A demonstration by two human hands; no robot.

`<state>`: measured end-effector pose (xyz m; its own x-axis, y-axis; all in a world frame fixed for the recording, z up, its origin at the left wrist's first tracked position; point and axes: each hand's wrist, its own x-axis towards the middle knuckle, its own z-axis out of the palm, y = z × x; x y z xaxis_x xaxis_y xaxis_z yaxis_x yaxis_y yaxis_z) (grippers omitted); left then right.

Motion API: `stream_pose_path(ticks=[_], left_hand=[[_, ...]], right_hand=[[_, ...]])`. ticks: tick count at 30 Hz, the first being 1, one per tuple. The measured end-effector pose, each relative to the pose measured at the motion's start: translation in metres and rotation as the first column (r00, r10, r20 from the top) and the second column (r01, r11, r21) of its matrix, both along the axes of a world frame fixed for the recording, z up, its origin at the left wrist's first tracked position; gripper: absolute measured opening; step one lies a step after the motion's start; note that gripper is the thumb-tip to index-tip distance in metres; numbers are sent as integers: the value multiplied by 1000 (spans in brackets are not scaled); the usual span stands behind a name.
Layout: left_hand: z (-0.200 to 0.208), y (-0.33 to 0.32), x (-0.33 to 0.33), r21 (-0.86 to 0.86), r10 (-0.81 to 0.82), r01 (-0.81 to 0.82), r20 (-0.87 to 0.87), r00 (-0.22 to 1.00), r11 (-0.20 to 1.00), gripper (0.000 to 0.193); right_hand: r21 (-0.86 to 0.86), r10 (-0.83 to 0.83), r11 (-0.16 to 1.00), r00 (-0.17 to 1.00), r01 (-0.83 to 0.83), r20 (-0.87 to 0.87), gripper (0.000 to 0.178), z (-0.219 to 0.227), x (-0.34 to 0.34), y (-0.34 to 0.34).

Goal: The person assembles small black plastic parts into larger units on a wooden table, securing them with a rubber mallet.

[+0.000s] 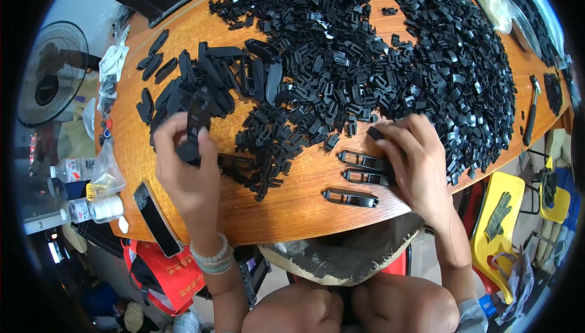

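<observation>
My left hand (190, 183), over the left part of the table, is closed around a long black plastic housing (198, 113), blurred and tilted upward. Between thumb and fingers of my right hand (420, 165) is a small black plastic piece (374, 133). Beside that hand lie three long black frames with open slots, the nearest frame (350, 198) close to the table edge. More long black housings (210, 68) are heaped beyond my left hand. A large pile of small black clips (323, 58) fills the middle, and another pile of small black parts (463, 77) spreads to the right.
The wooden table (268, 220) has a curved near edge. At its left edge lies a phone (157, 218), with plastic bottles (91, 209) beyond it. A hammer (532, 110) rests at the right, above a yellow chair (512, 211) holding a glove. A dark cushion-like cover (329, 257) sits over my lap.
</observation>
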<state>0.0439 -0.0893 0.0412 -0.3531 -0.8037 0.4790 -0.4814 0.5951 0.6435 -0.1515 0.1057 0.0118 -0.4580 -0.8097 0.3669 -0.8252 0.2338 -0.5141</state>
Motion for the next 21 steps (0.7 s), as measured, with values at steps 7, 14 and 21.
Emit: stream_pose_path(ticks=[7,14,21], left_hand=[[4,49,7,452,-343,540,-447,826,710,26],[-15,86,-1,769,-119,639,-636,763,-14,31],[-21,101,-11,750,-220,638,-602,768,176,41]], right_hand=[[128,-51,990,995,62,-87,14,-2,-2,-9],[-258,222,957,902,-129,371,15,17,33,1],[-233,204,957,970,-170,130,20,27,45,6]])
